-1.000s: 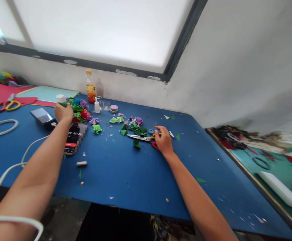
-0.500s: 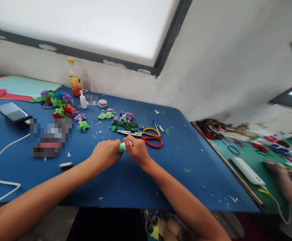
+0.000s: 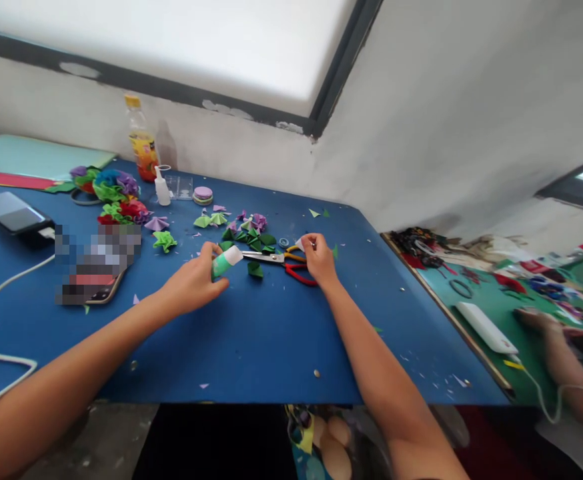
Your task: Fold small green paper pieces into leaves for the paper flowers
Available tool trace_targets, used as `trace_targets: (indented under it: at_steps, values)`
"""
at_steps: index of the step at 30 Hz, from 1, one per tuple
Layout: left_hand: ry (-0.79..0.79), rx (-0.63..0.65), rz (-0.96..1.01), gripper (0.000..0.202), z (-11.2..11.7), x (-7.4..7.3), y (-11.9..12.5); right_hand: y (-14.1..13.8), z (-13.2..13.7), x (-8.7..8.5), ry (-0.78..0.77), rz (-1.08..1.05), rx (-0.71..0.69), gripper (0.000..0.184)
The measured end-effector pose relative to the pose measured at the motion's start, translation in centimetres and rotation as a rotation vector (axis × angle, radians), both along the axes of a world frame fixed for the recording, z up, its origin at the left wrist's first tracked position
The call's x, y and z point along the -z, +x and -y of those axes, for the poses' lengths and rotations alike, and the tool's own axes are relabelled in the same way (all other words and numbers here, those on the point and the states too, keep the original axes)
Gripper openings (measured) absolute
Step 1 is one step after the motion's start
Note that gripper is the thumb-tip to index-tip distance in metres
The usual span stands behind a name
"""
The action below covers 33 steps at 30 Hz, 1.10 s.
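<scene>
My left hand point(image 3: 199, 279) is wrapped round a green glue stick with a white collar point(image 3: 226, 262), its pale end pointing up to the right. My right hand point(image 3: 318, 257) is closed in a pinch over the scissors' handles, with a small white piece, apparently the glue stick's cap point(image 3: 300, 245), showing at the fingertips. The scissors point(image 3: 274, 257), with one yellow and one red handle, lie between the hands, partly covered by the right one. A dark green folded paper piece point(image 3: 255, 269) lies just below the blades. More green folded pieces point(image 3: 251, 237) are heaped behind them.
Purple and light green paper shapes point(image 3: 164, 241), a phone point(image 3: 106, 291), a black device point(image 3: 14, 213) with a white cable, a dropper bottle point(image 3: 162, 188) and a juice bottle point(image 3: 143, 147) stand or lie to the left. Another person's hands point(image 3: 539, 321) rest at the green table on the right.
My hands were together on the glue stick and are now apart. The left keeps the stick; the right has moved up and right over the scissors' handles. The view has shifted slightly.
</scene>
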<state>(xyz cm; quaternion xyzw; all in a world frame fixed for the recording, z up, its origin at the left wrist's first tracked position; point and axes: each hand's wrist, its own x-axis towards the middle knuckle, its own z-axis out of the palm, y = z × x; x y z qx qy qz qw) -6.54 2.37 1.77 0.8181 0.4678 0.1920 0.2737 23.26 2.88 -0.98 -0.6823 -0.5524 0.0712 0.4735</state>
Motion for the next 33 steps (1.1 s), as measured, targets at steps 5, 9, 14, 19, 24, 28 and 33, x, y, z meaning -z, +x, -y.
trace_targets:
  at_steps: [5, 9, 14, 19, 24, 28, 33]
  values:
    - [0.103, 0.050, 0.126, 0.032, -0.6, 0.8, -0.6, 1.8, -0.8, 1.8, -0.034, -0.128, -0.009, 0.047]
    - [0.222, 0.013, 0.246, 0.033, -1.3, 1.1, -0.7, 2.4, -0.8, 1.9, -0.045, -0.160, -0.024, 0.046]
    - [0.079, -0.094, 0.387, 0.037, -1.2, 0.2, -0.4, 1.7, -0.6, 1.9, -0.055, -0.162, -0.049, 0.044]
    - [0.040, -0.085, 0.454, 0.031, -1.8, -1.6, 1.2, 1.4, -0.5, 1.7, -0.055, -0.131, -0.052, 0.043]
    - [-0.313, -0.015, 0.703, 0.037, -2.4, -1.3, 2.6, 1.1, -0.8, 1.4, -0.032, -0.043, -0.007, 0.037]
    - [-0.555, 0.130, 0.802, 0.037, -1.8, -0.4, 2.3, 1.2, -1.2, 1.6, -0.067, 0.014, 0.012, 0.037]
    - [-0.621, 0.326, 0.731, 0.038, -1.1, 0.1, 1.4, 1.2, -1.2, 1.8, -0.110, 0.075, 0.011, 0.042]
